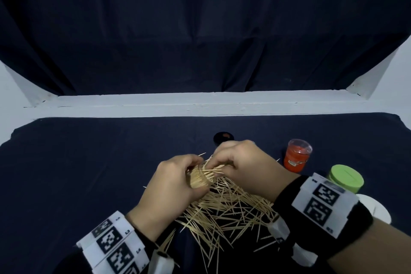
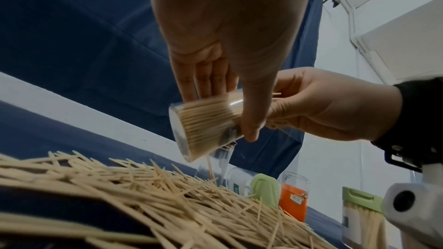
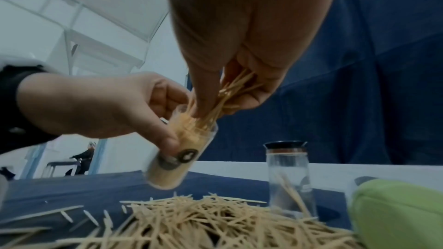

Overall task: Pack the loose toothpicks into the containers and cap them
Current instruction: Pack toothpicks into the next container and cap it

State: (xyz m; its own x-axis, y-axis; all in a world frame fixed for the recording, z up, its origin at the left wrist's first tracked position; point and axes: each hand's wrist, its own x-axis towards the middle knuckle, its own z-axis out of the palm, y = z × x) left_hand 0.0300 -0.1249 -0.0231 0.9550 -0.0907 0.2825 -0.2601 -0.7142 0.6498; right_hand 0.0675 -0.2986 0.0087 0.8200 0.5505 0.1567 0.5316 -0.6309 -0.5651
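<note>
From the head view, the left hand (image 1: 171, 181) grips a clear tube (image 1: 198, 178) tilted toward the right, already packed with toothpicks. The right hand (image 1: 246, 167) pinches a bunch (image 1: 216, 168) of toothpicks at the tube's mouth, fingers curled around them. Below both hands a loose pile (image 1: 224, 213) of toothpicks sprawls over the dark cloth (image 1: 89, 173). A black cap (image 1: 223, 137) lies just beyond the right hand's knuckles, partly hidden by them. To the right stand an orange jar (image 1: 297, 159) and, nearer, a green-lidded jar (image 1: 345, 178); the right wrist band covers part of that one. A white round object (image 1: 375, 209) sits at the right edge, mostly behind the wrist.

The left wrist view shows the left hand (image 2: 227, 44) from below, thumb and fingers wrapped round the tube (image 2: 203, 126), which is held above the pile (image 2: 143, 192). The right hand (image 2: 330, 107) meets the tube's mouth behind the left thumb, so the mouth itself is hidden. Farther off stand an empty clear jar (image 2: 239, 179), the orange jar (image 2: 293, 196) and the green-lidded jar (image 2: 359, 213).

In the right wrist view the right hand (image 3: 239, 35) has its fingers curled round the bunch (image 3: 230, 92), whose tips enter the tube (image 3: 182, 152). The left hand (image 3: 95, 105) holds the tube at a slant over the pile (image 3: 203, 221). Behind stands a black-capped clear jar (image 3: 290, 177) with a few toothpicks inside; a blurred green lid (image 3: 397, 211) fills the lower right corner.
</note>
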